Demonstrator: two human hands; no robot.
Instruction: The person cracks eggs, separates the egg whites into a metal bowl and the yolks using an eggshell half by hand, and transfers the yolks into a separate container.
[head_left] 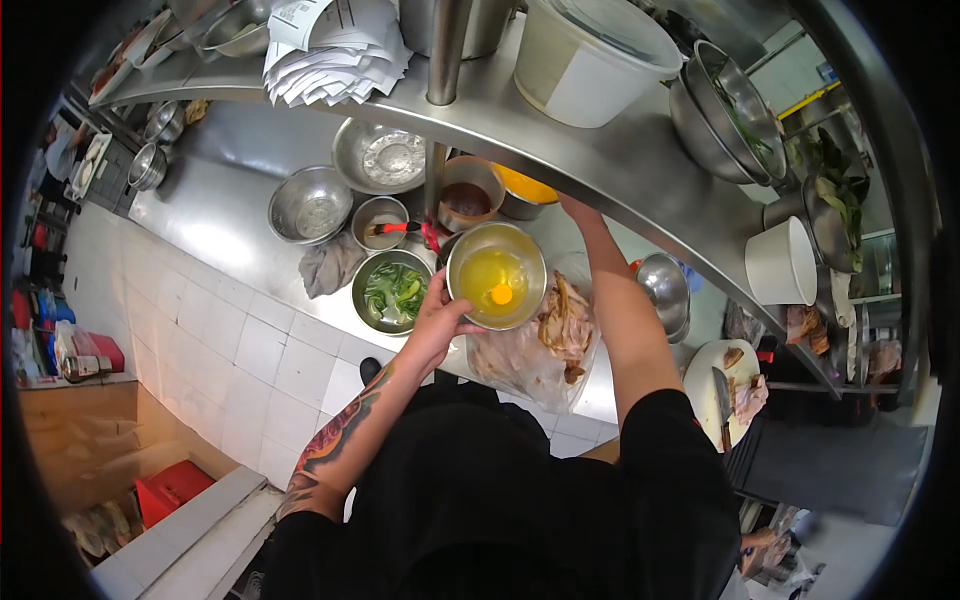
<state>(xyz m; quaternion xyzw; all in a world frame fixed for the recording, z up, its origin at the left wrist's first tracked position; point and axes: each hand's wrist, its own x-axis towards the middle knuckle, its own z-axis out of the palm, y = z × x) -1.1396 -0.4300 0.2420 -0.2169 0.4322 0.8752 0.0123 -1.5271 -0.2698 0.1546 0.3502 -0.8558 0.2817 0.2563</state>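
Observation:
My left hand (439, 321) grips the rim of a metal bowl (462, 318), its thumb over the edge. In the bowl lie clear egg white and one whole yolk (501, 294). My right arm reaches forward under the shelf, and the fingers of that hand are hidden behind the shelf edge, near a container of orange-yellow liquid (524, 186). Below the held bowl is a plastic bag (497, 362) with cooked meat (566, 318) on it. Just left of my left hand stands a bowl of green vegetables (393, 292).
Metal bowls (310, 205) and a red-handled brush (392, 228) are at the left, with a grey cloth (330, 266). A steel shelf (600, 175) crosses above, bearing a white tub (590, 60) and papers (335, 50). A knife (722, 395) lies on a round board at the right.

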